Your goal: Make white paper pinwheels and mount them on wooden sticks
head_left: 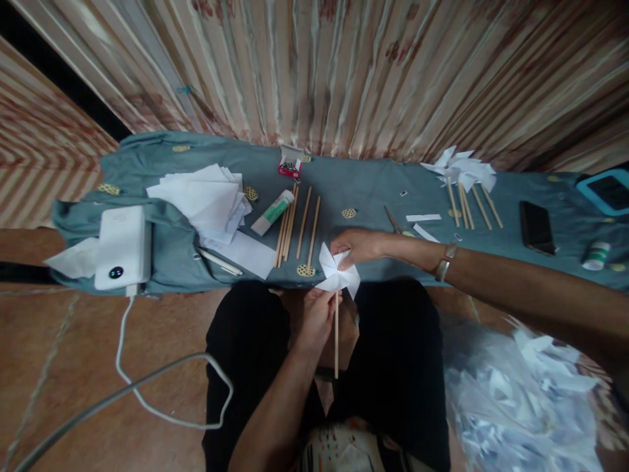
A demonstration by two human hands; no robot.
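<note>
Pinwheel (pixel 337 280) with stick (pixel 337 344), in the close pinch of both hands (pixel 318 313).

Papers (pixel 206 196) left, pinwheel (pixel 339 280) right (sticks (pixel 303 223) between)

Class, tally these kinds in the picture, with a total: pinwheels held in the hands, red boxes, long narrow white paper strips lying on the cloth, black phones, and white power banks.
Held pinwheel: 1
Red box: 1
Paper strips: 2
Black phone: 1
White power bank: 1
Total: 6

Grey-green cloth (pixel 373 190) — papers (pixel 206 200), sticks (pixel 304 223) (phone (pixel 537 227), too)
</note>
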